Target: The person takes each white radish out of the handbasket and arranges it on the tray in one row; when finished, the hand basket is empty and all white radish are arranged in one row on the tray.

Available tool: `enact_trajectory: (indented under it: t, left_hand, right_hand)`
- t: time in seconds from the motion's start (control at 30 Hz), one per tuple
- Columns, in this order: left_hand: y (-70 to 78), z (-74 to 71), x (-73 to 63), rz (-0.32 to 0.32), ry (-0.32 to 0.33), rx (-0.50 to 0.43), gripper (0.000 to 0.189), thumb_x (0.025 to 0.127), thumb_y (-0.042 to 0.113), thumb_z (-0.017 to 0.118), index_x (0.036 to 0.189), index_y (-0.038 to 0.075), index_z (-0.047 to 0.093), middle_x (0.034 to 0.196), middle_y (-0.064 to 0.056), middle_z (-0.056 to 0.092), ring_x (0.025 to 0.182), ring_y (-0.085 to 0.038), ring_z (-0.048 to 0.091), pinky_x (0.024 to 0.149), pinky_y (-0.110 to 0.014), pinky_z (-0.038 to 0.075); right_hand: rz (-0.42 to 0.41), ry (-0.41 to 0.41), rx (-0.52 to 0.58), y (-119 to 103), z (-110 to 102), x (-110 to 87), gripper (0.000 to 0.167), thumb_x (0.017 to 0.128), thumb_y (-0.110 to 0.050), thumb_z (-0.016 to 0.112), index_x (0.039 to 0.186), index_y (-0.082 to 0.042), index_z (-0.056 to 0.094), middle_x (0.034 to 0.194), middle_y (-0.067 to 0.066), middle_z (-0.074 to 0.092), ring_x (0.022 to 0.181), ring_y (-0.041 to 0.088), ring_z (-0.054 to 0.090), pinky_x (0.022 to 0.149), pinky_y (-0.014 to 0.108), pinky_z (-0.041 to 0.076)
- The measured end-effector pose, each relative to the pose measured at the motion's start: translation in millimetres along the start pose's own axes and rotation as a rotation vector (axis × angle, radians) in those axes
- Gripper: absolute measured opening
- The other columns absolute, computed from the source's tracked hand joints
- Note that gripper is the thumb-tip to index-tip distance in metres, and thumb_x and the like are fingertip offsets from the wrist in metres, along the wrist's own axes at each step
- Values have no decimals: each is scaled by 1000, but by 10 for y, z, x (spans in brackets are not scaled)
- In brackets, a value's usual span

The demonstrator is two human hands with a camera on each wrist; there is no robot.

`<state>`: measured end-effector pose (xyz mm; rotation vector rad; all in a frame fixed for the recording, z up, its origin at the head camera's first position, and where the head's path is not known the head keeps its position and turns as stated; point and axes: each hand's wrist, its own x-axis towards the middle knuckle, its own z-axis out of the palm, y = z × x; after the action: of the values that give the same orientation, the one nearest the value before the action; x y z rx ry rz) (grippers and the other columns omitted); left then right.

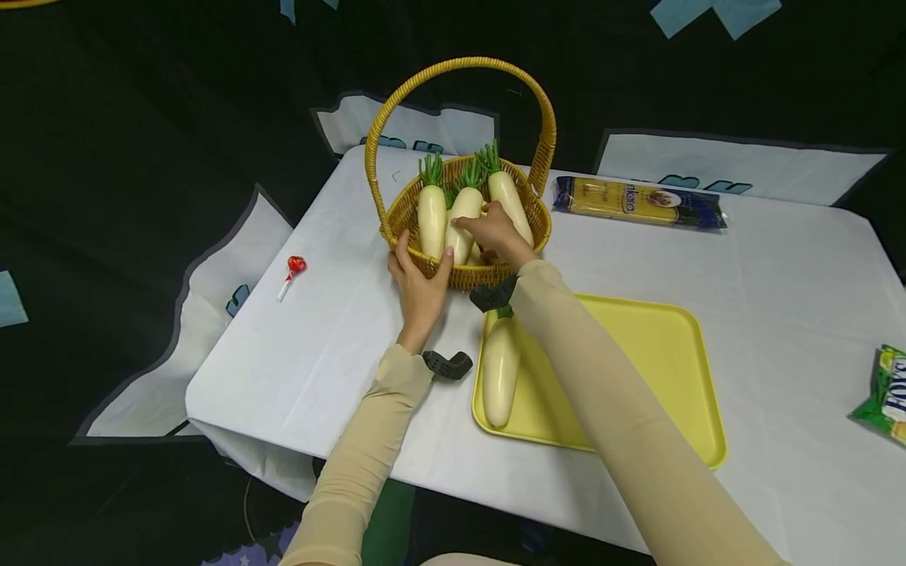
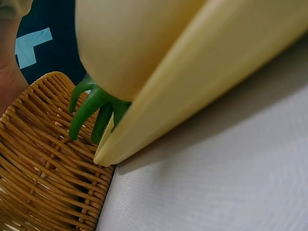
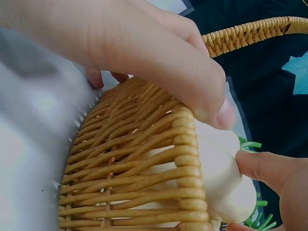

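Observation:
A wicker basket with a tall arched handle holds several white radishes with green tops. My left hand grips its near-left rim; in the right wrist view the left thumb lies over the woven edge. My right hand reaches into the basket and grips the middle white radish, its thumb and fingertips on the smooth sides. Other radishes lean on either side, a left one and a right one. Another white radish lies along the left side of the yellow tray.
Behind the tray lies a yellow and blue pasta packet. A red lollipop is left of the basket, near the table's left edge. A green snack bag lies at the far right. The white table has its near edge close below the tray.

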<state>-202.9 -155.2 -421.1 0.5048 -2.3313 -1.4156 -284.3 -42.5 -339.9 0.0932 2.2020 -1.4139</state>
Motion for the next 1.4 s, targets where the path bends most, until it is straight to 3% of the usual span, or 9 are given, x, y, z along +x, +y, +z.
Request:
enact_trajectory:
  t: [0.5, 0.73, 1.1, 1.4]
  left_hand:
    - [-3, -12, -2, 10, 8, -5, 78, 79, 64, 51, 141, 34, 14, 146, -18, 8, 127, -39, 31, 98, -53, 33]
    - [-11, -9, -6, 1, 2, -16, 80, 79, 64, 51, 142, 31, 14, 147, -19, 6, 129, -40, 27, 99, -54, 31]
    - [1, -16, -15, 14, 6, -7, 79, 78, 65, 51, 141, 34, 13, 146, -19, 9, 129, -39, 29, 100, -53, 31]
    - [0, -22, -15, 16, 13, -9, 80, 78, 65, 51, 141, 32, 15, 146, -19, 10, 128, -39, 29, 99, -53, 32]
  right_hand:
    - [-37, 40, 110, 52, 1, 1, 70, 86, -35, 59, 142, -17, 21, 138, 8, 35, 104, 25, 52, 84, 44, 48]
    - [-46, 28, 165, 97, -14, 10, 68, 86, -33, 59, 141, -18, 23, 131, 10, 42, 96, 27, 56, 82, 42, 49]
    - [-31, 22, 164, 108, -67, -3, 68, 85, -35, 58, 142, -20, 24, 116, 12, 51, 83, 25, 57, 78, 40, 51]
    - [-19, -4, 242, 129, -115, 9, 64, 84, -37, 59, 140, -25, 29, 103, 6, 52, 79, 20, 56, 84, 42, 49]
